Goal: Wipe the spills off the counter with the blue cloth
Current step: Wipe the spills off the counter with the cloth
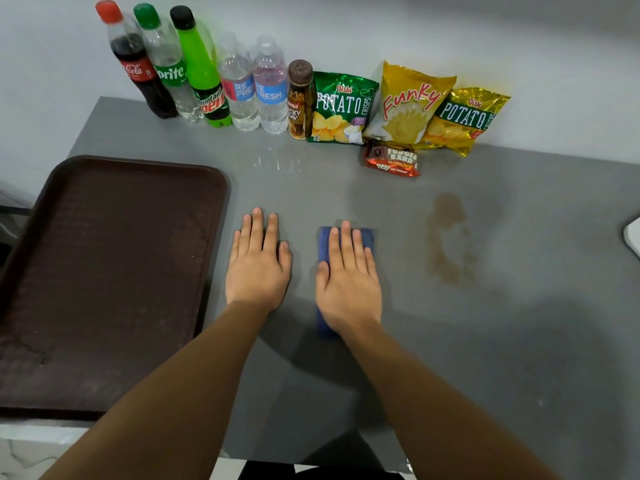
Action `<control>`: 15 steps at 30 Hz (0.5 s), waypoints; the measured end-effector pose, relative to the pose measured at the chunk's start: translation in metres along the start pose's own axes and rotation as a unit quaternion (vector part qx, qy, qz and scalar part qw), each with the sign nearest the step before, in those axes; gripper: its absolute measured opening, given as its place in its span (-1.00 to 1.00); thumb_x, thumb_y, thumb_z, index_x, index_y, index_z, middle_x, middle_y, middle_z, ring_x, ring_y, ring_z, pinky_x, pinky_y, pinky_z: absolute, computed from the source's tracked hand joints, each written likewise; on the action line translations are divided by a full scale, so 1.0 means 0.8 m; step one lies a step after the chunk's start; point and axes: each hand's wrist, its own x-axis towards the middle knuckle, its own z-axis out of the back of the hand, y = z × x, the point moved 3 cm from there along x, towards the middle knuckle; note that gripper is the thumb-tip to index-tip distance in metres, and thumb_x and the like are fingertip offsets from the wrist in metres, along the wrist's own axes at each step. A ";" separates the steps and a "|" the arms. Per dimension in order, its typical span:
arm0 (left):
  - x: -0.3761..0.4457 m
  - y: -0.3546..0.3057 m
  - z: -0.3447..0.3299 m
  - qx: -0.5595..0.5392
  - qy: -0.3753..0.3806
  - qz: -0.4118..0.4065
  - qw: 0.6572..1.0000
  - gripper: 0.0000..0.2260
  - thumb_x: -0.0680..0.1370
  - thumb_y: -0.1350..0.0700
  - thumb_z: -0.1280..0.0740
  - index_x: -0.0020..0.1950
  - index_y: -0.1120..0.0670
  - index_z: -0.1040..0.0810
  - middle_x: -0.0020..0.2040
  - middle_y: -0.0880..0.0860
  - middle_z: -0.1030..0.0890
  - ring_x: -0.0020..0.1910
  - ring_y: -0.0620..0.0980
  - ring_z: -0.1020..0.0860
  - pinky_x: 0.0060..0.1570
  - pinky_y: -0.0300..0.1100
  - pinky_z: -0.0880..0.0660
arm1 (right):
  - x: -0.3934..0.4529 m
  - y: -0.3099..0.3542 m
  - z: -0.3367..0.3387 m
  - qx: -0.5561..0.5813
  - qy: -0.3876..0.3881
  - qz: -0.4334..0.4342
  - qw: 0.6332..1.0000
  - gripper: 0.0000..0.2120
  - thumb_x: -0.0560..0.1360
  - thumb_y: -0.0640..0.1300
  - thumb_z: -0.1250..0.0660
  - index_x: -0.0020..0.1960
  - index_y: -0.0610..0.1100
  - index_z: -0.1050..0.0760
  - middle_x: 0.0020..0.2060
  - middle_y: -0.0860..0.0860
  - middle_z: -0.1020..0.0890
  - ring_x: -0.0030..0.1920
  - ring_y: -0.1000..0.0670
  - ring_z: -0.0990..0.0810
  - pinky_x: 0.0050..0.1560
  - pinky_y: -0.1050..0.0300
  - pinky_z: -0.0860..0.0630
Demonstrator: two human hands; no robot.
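Note:
A folded blue cloth (325, 242) lies on the grey counter (485, 341) at the middle. My right hand (348, 278) rests flat on top of it, fingers straight, and covers most of it. My left hand (258, 263) lies flat on the bare counter just left of the cloth, fingers slightly apart, holding nothing. A brown spill (448, 237) spreads in streaks and blotches to the right of the cloth, apart from it. A clear wet patch (277, 164) glistens farther back, in front of the bottles.
A dark brown tray (104, 271) sits at the left. Along the back wall stand several drink bottles (204, 81), three crisp bags (412, 105) and a fudge bar (393, 161). A white object (633, 237) shows at the right edge.

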 end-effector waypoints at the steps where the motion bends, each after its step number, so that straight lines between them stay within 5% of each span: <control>1: 0.000 0.000 0.000 -0.001 0.000 0.000 1.000 -0.46 0.73 -0.06 0.02 0.71 0.05 -0.07 0.71 0.12 -0.02 0.70 0.08 0.06 0.64 -0.03 0.19 | 0.015 -0.002 0.002 -0.003 0.007 0.009 1.000 -0.40 0.69 0.04 0.08 0.68 -0.10 0.09 0.68 -0.03 0.07 0.67 -0.03 0.11 0.66 -0.03 0.11; 8: -0.002 0.002 0.001 -0.008 -0.005 -0.004 1.000 -0.46 0.73 -0.06 0.00 0.71 0.04 -0.10 0.71 0.11 -0.04 0.70 0.08 0.04 0.66 0.00 0.13 | 0.069 -0.054 0.021 -0.012 0.019 0.007 1.000 -0.41 0.70 0.06 0.06 0.69 -0.06 0.07 0.68 0.01 0.05 0.67 -0.02 0.08 0.66 0.00 0.13; 15: -0.001 0.000 0.003 -0.011 -0.004 -0.007 1.000 -0.47 0.74 -0.06 0.00 0.71 0.05 -0.09 0.71 0.12 -0.04 0.70 0.09 0.04 0.66 0.00 0.14 | 0.011 -0.126 0.037 -0.022 -0.008 -0.069 0.997 -0.41 0.70 0.05 0.06 0.69 -0.08 0.07 0.68 -0.03 0.02 0.67 -0.04 0.06 0.66 -0.03 0.09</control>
